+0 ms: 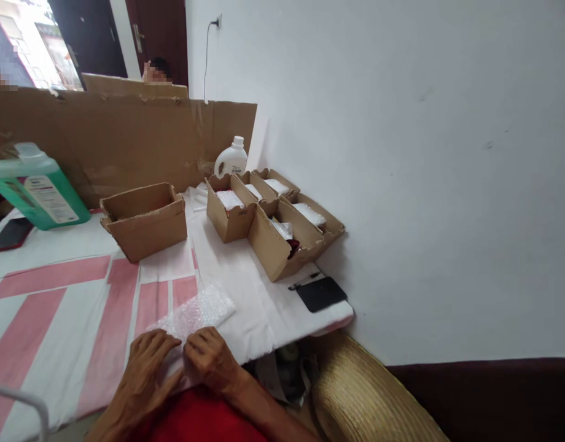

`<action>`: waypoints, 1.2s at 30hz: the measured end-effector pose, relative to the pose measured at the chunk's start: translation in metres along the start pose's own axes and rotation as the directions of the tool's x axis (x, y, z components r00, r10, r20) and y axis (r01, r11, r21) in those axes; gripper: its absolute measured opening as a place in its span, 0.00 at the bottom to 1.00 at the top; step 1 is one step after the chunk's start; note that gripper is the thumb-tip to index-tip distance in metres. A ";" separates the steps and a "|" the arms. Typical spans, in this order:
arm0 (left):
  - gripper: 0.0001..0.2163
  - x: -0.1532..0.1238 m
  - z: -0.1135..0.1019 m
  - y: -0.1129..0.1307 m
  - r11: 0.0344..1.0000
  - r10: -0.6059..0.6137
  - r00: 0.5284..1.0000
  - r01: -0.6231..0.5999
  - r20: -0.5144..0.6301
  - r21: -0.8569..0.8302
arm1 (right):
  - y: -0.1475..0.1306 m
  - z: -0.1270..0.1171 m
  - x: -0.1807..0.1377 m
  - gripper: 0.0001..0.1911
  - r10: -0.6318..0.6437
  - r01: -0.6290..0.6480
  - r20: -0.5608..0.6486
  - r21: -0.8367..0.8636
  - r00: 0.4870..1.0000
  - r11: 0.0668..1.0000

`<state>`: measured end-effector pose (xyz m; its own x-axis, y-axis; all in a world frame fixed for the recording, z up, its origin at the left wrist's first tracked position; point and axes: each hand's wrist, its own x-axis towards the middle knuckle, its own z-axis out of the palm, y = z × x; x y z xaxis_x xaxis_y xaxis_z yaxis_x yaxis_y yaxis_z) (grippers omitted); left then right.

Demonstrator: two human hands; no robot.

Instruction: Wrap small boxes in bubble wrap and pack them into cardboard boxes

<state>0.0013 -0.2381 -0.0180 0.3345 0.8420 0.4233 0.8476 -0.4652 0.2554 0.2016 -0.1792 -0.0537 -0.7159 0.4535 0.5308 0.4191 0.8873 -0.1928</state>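
Note:
A clear piece of bubble wrap (202,310) lies flat on the cloth near the table's front edge. My left hand (148,362) rests on its near left part, fingers bent over the film and thumb stretched towards me. Beside it, my right hand (209,356) is closed with curled fingers at the near edge of the same wrap. The film between and under my hands is partly hidden, so I cannot see whether anything lies inside it.
Ahead stands a cardboard box (148,224). Several joined cardboard boxes (268,245) to its right hold bubble-wrapped items. Around them are a white jug (231,161), a green liquid jug (45,190), a black flat object (322,294) and a pen (304,281). A cardboard panel (139,138) borders the back.

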 end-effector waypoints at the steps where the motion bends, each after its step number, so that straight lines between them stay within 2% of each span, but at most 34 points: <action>1: 0.18 -0.002 -0.001 -0.001 1.000 0.029 1.000 -0.029 -0.002 0.004 | 0.002 -0.003 -0.003 0.05 0.035 -0.033 -0.026 0.068 0.999 0.997; 4: 0.19 -0.007 0.000 -0.003 0.996 0.093 0.995 -0.093 0.035 -0.003 | 0.009 -0.016 -0.015 0.07 0.152 -0.119 -0.082 0.318 0.985 0.941; 7: 0.16 -0.007 0.008 -0.003 0.986 0.156 0.987 -0.155 0.026 -0.054 | 0.013 -0.031 -0.029 0.10 0.256 -0.190 -0.066 0.496 0.964 0.847; 10: 0.12 -0.003 0.015 0.000 0.976 0.190 0.981 -0.193 -0.039 -0.098 | 0.014 -0.042 -0.038 0.13 0.292 -0.224 -0.053 0.520 0.955 0.824; 14: 0.11 0.007 0.015 0.008 0.963 0.182 0.982 -0.188 -0.047 -0.193 | 0.009 -0.049 -0.042 0.17 0.245 -0.208 -0.030 0.442 0.969 0.873; 17: 0.10 0.015 0.014 0.011 0.953 0.110 0.994 -0.108 -0.010 -0.283 | 0.005 -0.048 -0.043 0.11 0.309 -0.265 -0.038 0.421 0.950 0.868; 20: 0.06 0.021 0.020 0.012 0.938 -0.062 0.998 0.066 0.021 -0.341 | 0.000 -0.045 -0.041 0.07 0.448 -0.381 -0.064 0.428 0.892 0.819; 22: 0.08 0.025 0.027 0.013 0.920 -0.162 0.986 0.165 0.039 -0.357 | -0.004 -0.042 -0.038 0.07 0.517 -0.437 -0.091 0.421 0.851 0.795; 27: 0.10 0.032 0.040 0.015 0.897 -0.261 0.964 0.262 0.053 -0.356 | -0.009 -0.038 -0.032 0.08 0.624 -0.521 -0.168 0.412 0.763 0.748; 29: 0.11 0.031 0.041 0.016 0.899 -0.275 0.961 0.266 0.024 -0.349 | -0.008 -0.039 -0.034 0.07 0.616 -0.507 -0.156 0.433 0.772 0.745; 31: 0.11 0.028 0.037 0.019 0.906 -0.257 0.966 0.244 0.008 -0.347 | -0.006 -0.041 -0.038 0.12 0.584 -0.474 -0.128 0.460 0.801 0.751; 34: 0.09 0.021 0.026 0.025 0.930 -0.136 0.990 0.143 0.046 -0.340 | -0.001 -0.041 -0.048 0.18 0.548 -0.429 -0.121 0.495 0.828 0.756; 36: 0.14 0.015 0.019 0.027 0.952 -0.031 0.997 0.052 0.075 -0.303 | 0.002 -0.041 -0.055 0.22 0.520 -0.387 -0.132 0.522 0.844 0.760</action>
<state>0.0369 -0.2333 -0.0209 0.3379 0.8740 0.3491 0.6992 -0.4814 0.5285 0.2643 -0.2054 -0.0494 -0.3126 0.8327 0.4570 0.3042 0.5435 -0.7824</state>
